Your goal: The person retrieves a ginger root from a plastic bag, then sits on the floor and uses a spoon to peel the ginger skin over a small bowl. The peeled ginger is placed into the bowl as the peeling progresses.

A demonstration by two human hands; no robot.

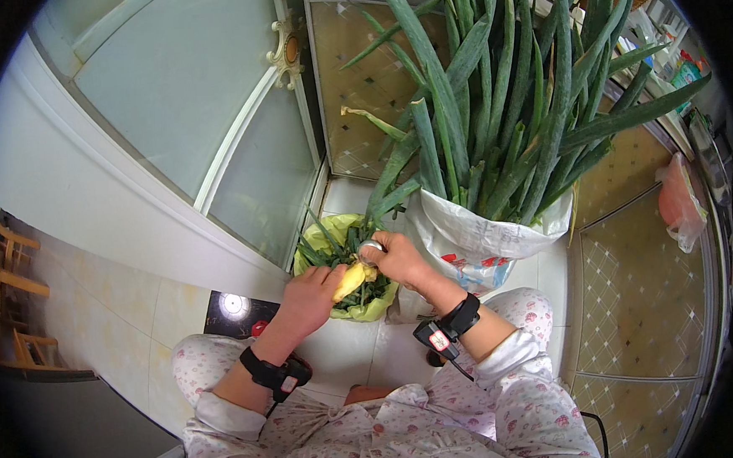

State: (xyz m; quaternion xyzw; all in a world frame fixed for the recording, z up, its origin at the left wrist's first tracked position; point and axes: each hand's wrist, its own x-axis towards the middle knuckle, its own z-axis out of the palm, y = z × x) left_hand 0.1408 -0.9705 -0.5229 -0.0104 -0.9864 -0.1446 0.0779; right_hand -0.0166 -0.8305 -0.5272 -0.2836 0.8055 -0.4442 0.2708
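Note:
My left hand (309, 297) grips a peeled, yellow piece of ginger root (351, 283), its fingers wrapped over the near end. In my right hand (396, 258) is a metal spoon (371, 251), its shiny round part against the far end of the piece. Both hands are above a bin lined with a yellow-green plastic bag (376, 308), which holds green leaf scraps (327, 254). Part of the spoon is hidden by my fingers.
A white woven sack (467, 223) full of tall green onions (499, 126) stands beyond my right hand. Frosted glass doors (189, 101) rise at the left, patterned cabinet doors (641, 294) at the right. A pink plastic bag (681, 200) hangs at the far right.

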